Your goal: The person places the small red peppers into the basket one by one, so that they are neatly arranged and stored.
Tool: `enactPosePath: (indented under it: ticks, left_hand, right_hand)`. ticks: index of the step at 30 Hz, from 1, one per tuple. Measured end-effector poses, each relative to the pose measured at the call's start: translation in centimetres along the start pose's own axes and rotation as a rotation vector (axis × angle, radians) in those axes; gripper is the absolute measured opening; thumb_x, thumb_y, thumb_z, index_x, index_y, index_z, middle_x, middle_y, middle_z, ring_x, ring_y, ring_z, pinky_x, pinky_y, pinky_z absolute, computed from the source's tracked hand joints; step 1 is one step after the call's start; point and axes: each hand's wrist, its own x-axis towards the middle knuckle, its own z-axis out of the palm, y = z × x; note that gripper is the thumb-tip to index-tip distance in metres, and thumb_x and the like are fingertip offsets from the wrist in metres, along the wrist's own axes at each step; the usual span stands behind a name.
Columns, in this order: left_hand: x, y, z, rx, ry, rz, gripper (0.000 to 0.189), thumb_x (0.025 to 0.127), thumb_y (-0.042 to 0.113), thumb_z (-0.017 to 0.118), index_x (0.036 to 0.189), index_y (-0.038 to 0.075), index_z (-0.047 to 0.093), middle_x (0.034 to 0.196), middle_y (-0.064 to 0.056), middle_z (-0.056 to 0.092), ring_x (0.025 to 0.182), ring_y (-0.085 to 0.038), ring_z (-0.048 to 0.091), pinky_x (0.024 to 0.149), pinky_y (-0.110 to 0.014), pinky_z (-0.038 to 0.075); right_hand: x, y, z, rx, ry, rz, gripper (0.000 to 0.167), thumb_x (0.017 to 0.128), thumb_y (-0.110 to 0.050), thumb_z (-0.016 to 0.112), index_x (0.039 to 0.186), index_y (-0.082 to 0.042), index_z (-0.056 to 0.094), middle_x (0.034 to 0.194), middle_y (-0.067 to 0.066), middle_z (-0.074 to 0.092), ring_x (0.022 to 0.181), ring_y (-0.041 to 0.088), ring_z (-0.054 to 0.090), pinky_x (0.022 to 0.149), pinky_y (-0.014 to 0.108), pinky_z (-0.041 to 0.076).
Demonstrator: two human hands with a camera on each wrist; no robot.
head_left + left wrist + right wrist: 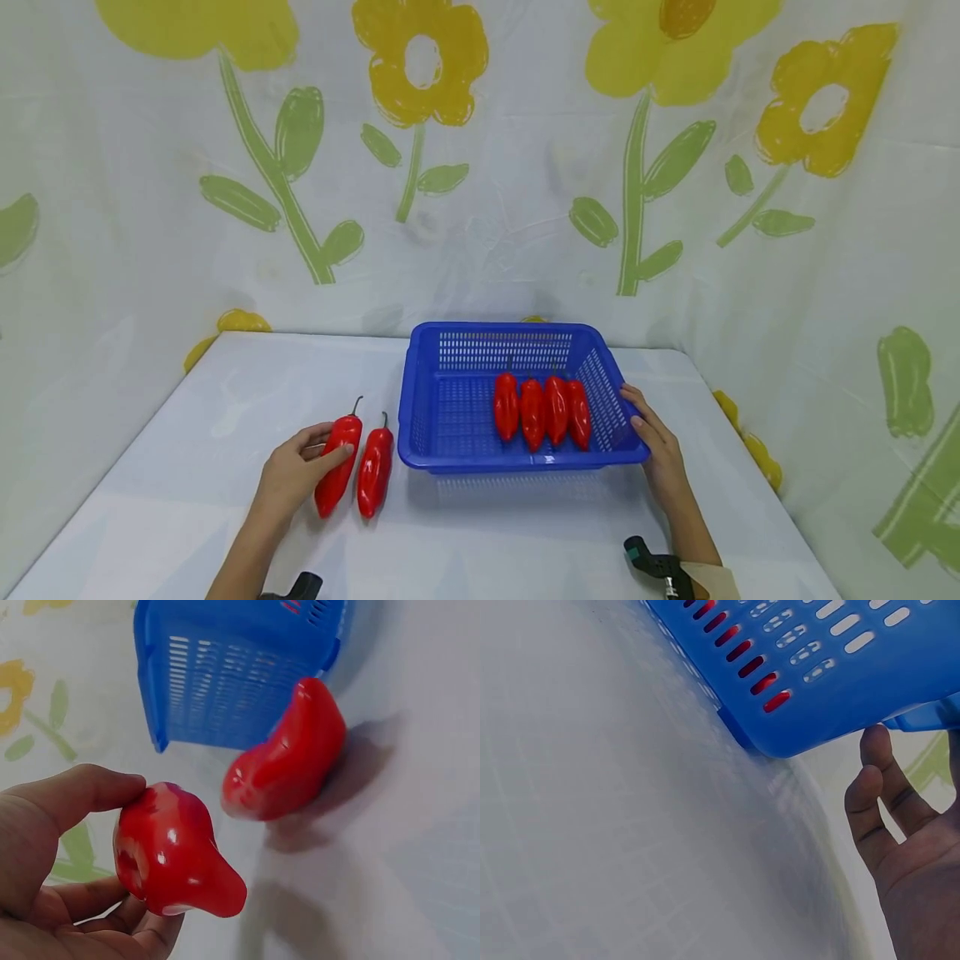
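My left hand (292, 471) holds a red chili pepper (339, 471) between thumb and fingers, its green stem pointing away from me. In the left wrist view the thumb presses one side of this glossy pepper (176, 851), with the fingers behind it. Just to its right, a second red chili pepper (375, 473) lies on the table, beside the blue plastic basket (517, 463). Several more red peppers (533, 412) lie side by side in the basket's right half. At the basket's right end, my right hand (660, 454) grips the rim; part of that hand is cut off in the right wrist view.
The white table (187, 450) carries the basket near its back edge. Behind and around it hangs a pale cloth (517, 208) printed with yellow flowers. A black wrist camera mount (660, 565) shows on the right forearm.
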Motion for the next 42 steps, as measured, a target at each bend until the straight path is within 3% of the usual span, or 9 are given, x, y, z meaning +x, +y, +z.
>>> enactPosePath:
  ticks: [6,19,30,42]
  left_hand:
    - [0.0,1.3,-0.3,-0.063,-0.025,0.017,0.078,0.085,0.041,0.077,0.146,0.005,0.045,0.138,-0.029,0.050,0.125,-0.046,0.049,0.085,-0.049,0.058]
    - [0.2,5.9,-0.3,-0.158,-0.091,0.110,0.072,0.088,0.037,0.076,0.147,0.007,0.046,0.141,-0.024,0.051,0.126,-0.042,0.052,0.094,-0.052,0.053]
    - [0.5,9.8,0.4,-0.131,-0.130,0.183,0.069,0.088,0.033,0.076,0.146,0.006,0.048,0.140,-0.021,0.054,0.129,-0.039,0.051,0.102,-0.056,0.046]
    - [1.1,12.3,1.9,-0.044,-0.172,0.256,0.063,0.086,0.026,0.078,0.140,0.005,0.053,0.131,-0.019,0.059,0.121,-0.038,0.056,0.089,-0.048,0.057]
  right_hand:
    - [0.0,0.1,0.0,-0.008,-0.002,0.009,0.050,0.105,-0.040,0.044,0.152,-0.022,0.044,0.162,-0.002,0.029,0.148,0.042,0.022,0.106,0.063,0.032]
    - [-0.2,0.0,0.0,0.002,0.007,0.008,0.050,0.105,-0.040,0.044,0.152,-0.022,0.045,0.163,-0.002,0.028,0.148,0.042,0.022,0.105,0.061,0.034]
    - [0.0,0.0,0.0,-0.003,-0.001,0.000,0.050,0.105,-0.039,0.046,0.152,-0.023,0.045,0.162,-0.003,0.029,0.148,0.041,0.021,0.106,0.063,0.032]
    - [0.0,0.2,-0.1,-0.005,0.000,-0.002,0.050,0.104,-0.041,0.047,0.152,-0.025,0.045,0.162,-0.005,0.029,0.148,0.041,0.021,0.105,0.062,0.033]
